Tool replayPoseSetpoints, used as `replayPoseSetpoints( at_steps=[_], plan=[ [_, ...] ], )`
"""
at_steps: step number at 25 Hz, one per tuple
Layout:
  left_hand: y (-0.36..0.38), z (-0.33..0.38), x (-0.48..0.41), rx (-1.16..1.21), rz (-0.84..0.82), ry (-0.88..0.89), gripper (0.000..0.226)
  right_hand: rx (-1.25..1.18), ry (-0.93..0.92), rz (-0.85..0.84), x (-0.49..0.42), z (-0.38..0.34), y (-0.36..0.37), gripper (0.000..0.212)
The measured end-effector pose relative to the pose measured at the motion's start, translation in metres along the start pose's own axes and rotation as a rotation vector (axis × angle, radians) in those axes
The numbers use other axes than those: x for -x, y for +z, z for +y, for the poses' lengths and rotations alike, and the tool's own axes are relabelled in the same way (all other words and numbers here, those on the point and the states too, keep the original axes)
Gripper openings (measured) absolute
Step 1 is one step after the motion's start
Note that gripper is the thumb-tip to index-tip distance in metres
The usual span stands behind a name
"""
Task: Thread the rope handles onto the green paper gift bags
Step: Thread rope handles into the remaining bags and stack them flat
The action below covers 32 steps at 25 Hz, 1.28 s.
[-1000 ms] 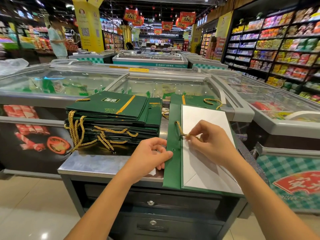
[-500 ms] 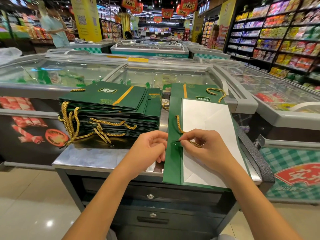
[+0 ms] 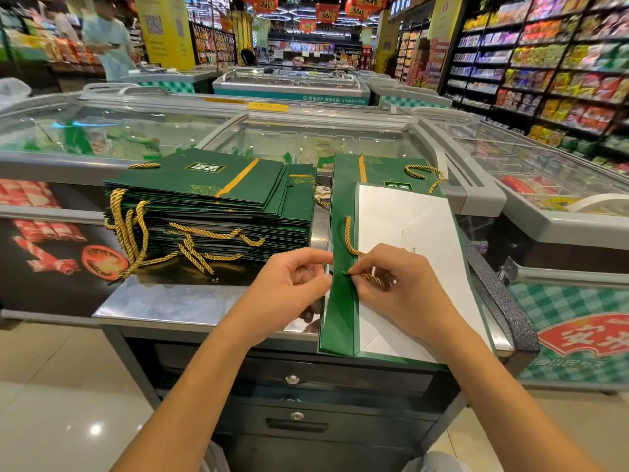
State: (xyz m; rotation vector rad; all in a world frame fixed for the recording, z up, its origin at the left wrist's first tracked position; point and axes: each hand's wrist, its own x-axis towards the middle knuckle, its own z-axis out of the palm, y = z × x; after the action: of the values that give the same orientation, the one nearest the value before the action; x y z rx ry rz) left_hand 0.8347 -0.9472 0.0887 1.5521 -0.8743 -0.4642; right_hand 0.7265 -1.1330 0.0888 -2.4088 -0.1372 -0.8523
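The flap's hole is hidden behind fingertips. The left hand (image 3: pixel 289 284) curls against the flap's left edge; whether it pinches cannot be told. The right hand (image 3: pixel 405 287) pinches the gold rope handle (image 3: pixel 348 238) near its black tip. The green paper gift bag (image 3: pixel 340 321) lies flat, white inside up, right of centre on the steel counter (image 3: pixel 170 303).

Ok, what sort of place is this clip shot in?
A supermarket, most likely: glass-topped chest freezers stand just ahead, shelved snack packets line the right side, and red sale banners hang overhead.
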Motion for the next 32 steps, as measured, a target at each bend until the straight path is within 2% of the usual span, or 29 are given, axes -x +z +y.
replayPoseSetpoints(
  at_steps=[7,12,17,20,22,25,30,32],
  plan=[
    [0.0034,0.0034,0.0027,-0.043,0.016,0.071,0.032,0.112,-0.103,0.092,0.0054,-0.0046,-0.0005,0.01],
    [0.0045,0.0039,0.0034,-0.061,0.03,0.082,0.032,0.075,-0.134,0.095,0.0058,-0.0033,-0.0028,0.012],
    [0.0046,0.0043,0.0044,-0.077,0.038,0.093,0.029,-0.31,0.033,0.066,0.0026,-0.0033,-0.0023,0.02],
    [0.0045,0.0037,0.0041,-0.096,0.041,0.103,0.029,-0.36,0.061,0.059,0.0034,-0.003,-0.0033,0.02],
    [0.0051,0.0036,0.004,-0.121,0.046,0.118,0.029,-0.318,0.032,0.056,0.0036,-0.0048,-0.0038,0.026],
    [0.0068,0.0039,0.0052,-0.134,0.049,0.147,0.031,-0.032,-0.136,-0.002,0.0052,-0.0056,-0.0007,0.042],
    [0.0071,0.0015,0.0041,-0.128,0.048,0.108,0.03,0.021,-0.165,-0.007,0.0047,-0.0036,0.0018,0.029],
    [0.0087,0.0017,0.0014,-0.118,0.091,0.076,0.022,0.048,-0.174,-0.021,0.0046,-0.0046,0.0029,0.029]
  ],
)
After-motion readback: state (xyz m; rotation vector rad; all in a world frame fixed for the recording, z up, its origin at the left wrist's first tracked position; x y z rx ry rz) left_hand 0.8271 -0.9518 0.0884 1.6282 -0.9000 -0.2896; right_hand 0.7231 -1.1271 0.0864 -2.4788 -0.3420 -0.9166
